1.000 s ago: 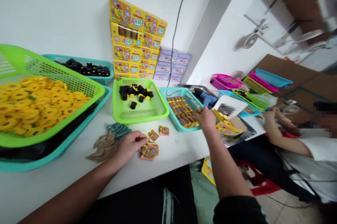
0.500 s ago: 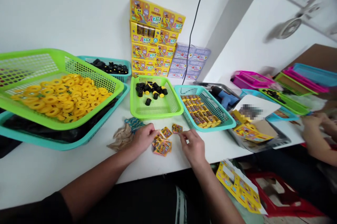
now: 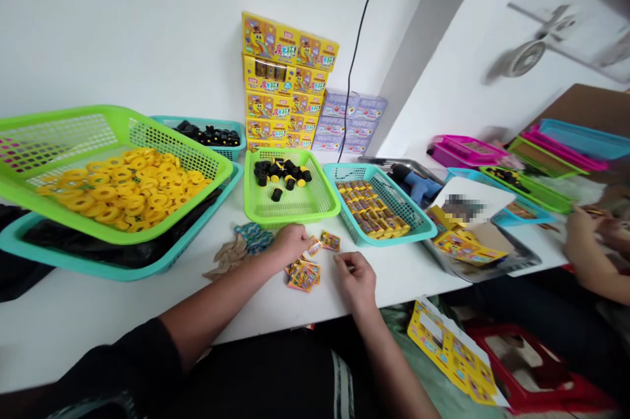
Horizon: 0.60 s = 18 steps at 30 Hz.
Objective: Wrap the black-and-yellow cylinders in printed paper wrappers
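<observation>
Left hand (image 3: 290, 243) has slid up and right since half a second ago, off the table (image 3: 98, 314) edge of the card pile (image 3: 304, 274) and onto the loose card (image 3: 313, 247) above it. The right hand (image 3: 355, 278) has pulled back a touch from the second card (image 3: 330, 240); a second ago it was out at the teal basket (image 3: 394, 238) of packets (image 3: 371, 209). Left fingers are curled down on the loose card with one corner sticking out. That reads as a pinch, though the thumb is hidden. Right hand hovers half-curled just right of the pile, lower centre of frame, knuckles to camera. Can't tell if it has anything in the fingertips. All the cards sit in centre frame between both hands, touching or just apart, probably so either hand can reach them without stretching. Paper scraps (image 3: 226, 260) are pushed left of the left wrist, out of the way. Parts are split by type: yellow rings (image 3: 128, 186) in the big green basket (image 3: 123, 235) at left, tilted toward the seat, and black caps (image 3: 280, 173) in the small green basket (image 3: 295, 219) straight ahead. Yellow boxes (image 3: 285, 77) are stacked against the wall at upper centre. A co-worker's hand (image 3: 583, 228) is busy at the far right, well apart.
</observation>
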Each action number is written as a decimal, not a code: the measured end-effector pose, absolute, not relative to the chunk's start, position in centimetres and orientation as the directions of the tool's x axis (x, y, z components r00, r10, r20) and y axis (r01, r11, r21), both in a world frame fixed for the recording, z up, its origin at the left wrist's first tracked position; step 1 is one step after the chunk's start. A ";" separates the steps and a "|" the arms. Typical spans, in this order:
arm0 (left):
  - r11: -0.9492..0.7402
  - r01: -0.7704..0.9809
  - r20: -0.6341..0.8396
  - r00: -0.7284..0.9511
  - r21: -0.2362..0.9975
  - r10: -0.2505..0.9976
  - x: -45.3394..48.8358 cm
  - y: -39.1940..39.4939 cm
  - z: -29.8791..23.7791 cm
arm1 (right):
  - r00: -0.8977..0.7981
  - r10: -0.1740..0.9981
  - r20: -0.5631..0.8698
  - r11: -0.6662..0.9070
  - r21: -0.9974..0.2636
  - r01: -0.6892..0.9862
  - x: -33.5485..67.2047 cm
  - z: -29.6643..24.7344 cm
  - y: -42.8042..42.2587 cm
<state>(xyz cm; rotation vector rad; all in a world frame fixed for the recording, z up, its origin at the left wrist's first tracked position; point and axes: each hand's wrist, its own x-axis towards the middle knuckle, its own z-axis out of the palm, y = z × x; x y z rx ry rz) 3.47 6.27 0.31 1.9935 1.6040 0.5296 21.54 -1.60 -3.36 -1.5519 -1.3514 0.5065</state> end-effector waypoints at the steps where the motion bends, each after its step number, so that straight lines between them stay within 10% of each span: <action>1: -0.184 0.742 0.010 0.232 0.645 0.973 3.2 5.7 0.3 | 0.300 0.919 0.257 0.094 -0.880 0.466 21.3 -2.9 -1.6; 9: -0.036 0.060 0.017 0.281 0.998 0.960 1.0 2.1 1.0 | 0.053 0.995 0.083 0.081 -0.996 0.039 18.2 0.4 -0.5; 18: 0.060 -0.034 -0.049 0.251 0.998 0.967 -2.9 3.0 2.7 | -0.169 0.974 0.151 0.222 -0.785 0.578 14.2 7.2 8.8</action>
